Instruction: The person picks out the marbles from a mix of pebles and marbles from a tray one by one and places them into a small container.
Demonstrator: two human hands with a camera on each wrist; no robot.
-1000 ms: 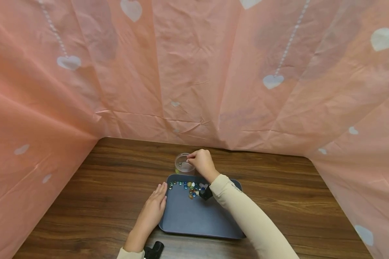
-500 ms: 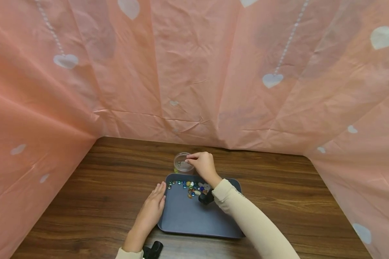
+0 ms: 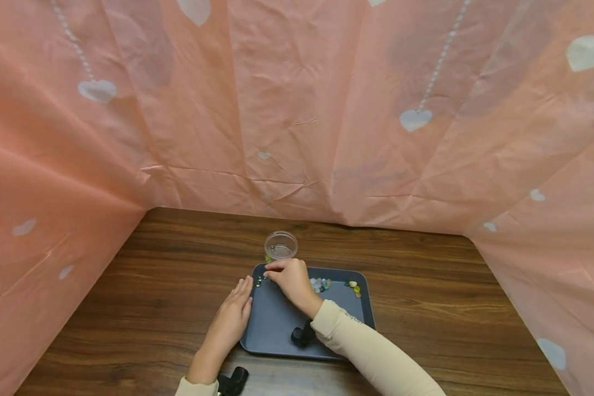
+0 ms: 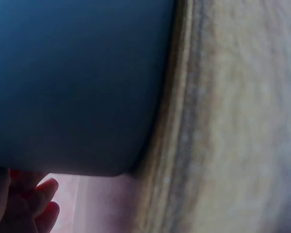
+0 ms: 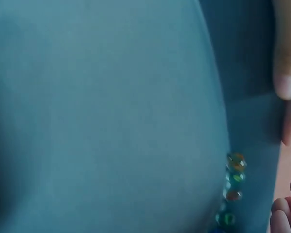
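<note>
A grey tray (image 3: 272,330) lies on the table with small glass marbles along its far side. My left hand (image 3: 230,316) rests straight-fingered against the tray's left edge; its fingertips (image 4: 47,194) show past the tray wall in the left wrist view. My right hand (image 3: 292,283) reaches over the far left part of the tray, thumb and forefinger slightly apart near the dark marbles (image 3: 259,281). In the right wrist view its thumb (image 5: 287,82) is over the tray wall, near a row of orange and green marbles (image 5: 236,162). Nothing shows between its fingers.
Just behind the tray stands a clear round tub (image 3: 281,246), with something yellow-green (image 3: 268,258) beside its base. Pale marbles (image 3: 319,284) cluster at mid-tray, and yellow ones (image 3: 357,290) lie at the far right. A pink curtain (image 3: 297,110) surrounds the wooden table (image 3: 425,286).
My right hand has moved from over the tub's rim down and left to the tray's far left part, uncovering the pale and yellow marbles. The left hand stays on the tray edge.
</note>
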